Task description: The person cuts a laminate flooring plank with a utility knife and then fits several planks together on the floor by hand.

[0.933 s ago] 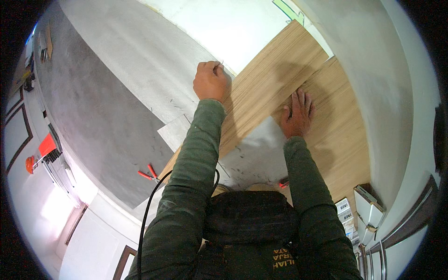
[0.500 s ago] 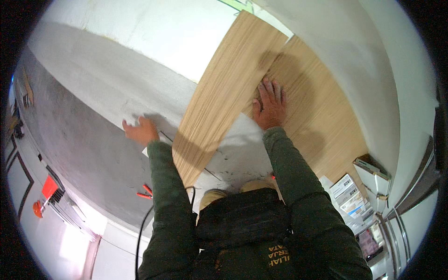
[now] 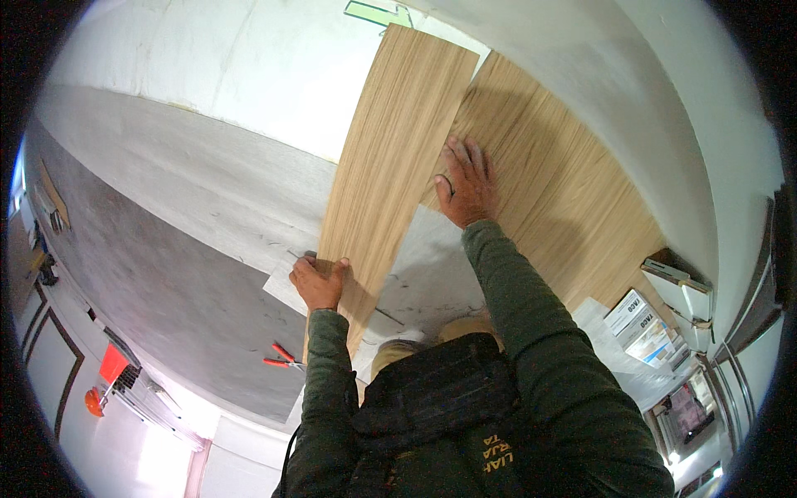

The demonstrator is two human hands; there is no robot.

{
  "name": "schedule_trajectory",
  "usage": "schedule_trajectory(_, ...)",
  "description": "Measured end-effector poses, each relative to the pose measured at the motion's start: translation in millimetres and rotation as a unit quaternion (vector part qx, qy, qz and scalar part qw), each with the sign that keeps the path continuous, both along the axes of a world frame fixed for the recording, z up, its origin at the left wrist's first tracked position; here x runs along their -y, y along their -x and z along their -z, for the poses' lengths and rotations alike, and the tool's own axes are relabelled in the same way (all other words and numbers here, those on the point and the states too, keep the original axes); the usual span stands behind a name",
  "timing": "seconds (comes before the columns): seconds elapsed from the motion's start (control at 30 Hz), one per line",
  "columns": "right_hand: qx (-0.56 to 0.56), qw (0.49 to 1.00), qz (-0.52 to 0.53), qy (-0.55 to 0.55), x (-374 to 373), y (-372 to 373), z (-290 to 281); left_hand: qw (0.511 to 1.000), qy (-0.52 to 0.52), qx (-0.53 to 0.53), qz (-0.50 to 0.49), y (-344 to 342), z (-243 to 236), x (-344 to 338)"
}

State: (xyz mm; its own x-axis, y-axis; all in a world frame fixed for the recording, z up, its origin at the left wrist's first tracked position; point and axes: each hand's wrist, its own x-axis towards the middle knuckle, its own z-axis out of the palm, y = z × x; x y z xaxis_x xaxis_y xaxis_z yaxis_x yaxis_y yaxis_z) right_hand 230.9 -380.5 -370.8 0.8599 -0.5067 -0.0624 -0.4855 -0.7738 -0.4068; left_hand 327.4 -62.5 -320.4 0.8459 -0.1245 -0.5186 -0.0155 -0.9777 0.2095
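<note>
A long wood-look floor plank lies slantwise along the laid wood-look flooring. A narrow gap shows between them at the far end. My left hand grips the plank's left edge near its close end, thumb on top and the other fingers curled at the edge, partly hidden. Flat on the laid flooring beside the seam rests my right hand, its fingers stretched out and holding nothing. Beneath the plank's near part is a grey-white sheet.
Red-handled pliers lie on the grey floor left of my left forearm. A wall borders the flooring on the right. White boxes stand at the right. Green tape is at the far end.
My left hand has come from the bare floor, rightward and nearer, onto the plank's left edge. My right hand stays on the flooring. The view has shifted slightly.
</note>
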Motion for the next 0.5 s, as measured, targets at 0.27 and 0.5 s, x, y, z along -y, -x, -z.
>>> schedule_trajectory(0.27, -0.006, 1.0, 0.002, 0.004, 2, 0, -7, 0.957, 0.264, -0.096, -0.066, -32, 10, -1)
schedule_trajectory(0.5, 0.0, 1.0, 0.001, 0.0, -1, 0, -5, 0.955, 0.259, -0.133, -0.053, -77, 7, -5)
